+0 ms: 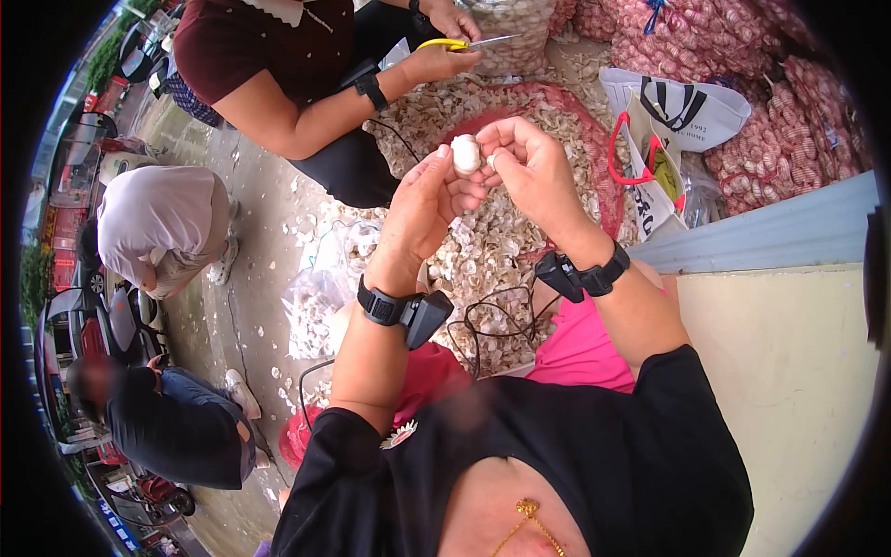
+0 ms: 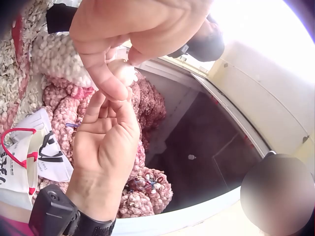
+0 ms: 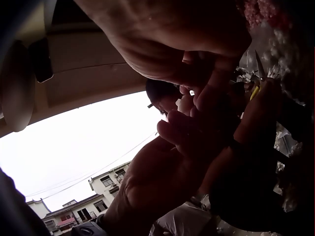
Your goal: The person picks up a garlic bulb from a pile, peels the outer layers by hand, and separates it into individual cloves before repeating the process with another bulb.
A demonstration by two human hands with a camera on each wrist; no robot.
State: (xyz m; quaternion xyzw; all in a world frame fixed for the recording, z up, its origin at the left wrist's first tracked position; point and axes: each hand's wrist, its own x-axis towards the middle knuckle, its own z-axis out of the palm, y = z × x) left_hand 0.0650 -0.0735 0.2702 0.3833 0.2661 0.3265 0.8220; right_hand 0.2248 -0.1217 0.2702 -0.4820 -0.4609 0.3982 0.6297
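A white garlic bulb [image 1: 466, 155] is held up in front of the chest, between both hands. My left hand [image 1: 425, 202] grips it with the thumb on one side and the fingers curled beneath. From the other side my right hand [image 1: 538, 178] brings thumb and forefinger together in a pinch at the bulb's edge, where a small pale bit shows. In the left wrist view the garlic bulb [image 2: 123, 72] sits under the left fingers, and the right fingertips meet at its lower end. The right wrist view is dark; only a pale piece of the bulb [image 3: 184, 104] shows between the fingers.
Garlic skins [image 1: 478, 246] cover the ground below, partly on red netting. Across sits a person holding yellow-handled scissors [image 1: 455, 44]. Net sacks of garlic [image 1: 687, 46] and a white bag [image 1: 650, 176] stand at right, by a wall ledge [image 1: 770, 227]. Cables trail near the knees.
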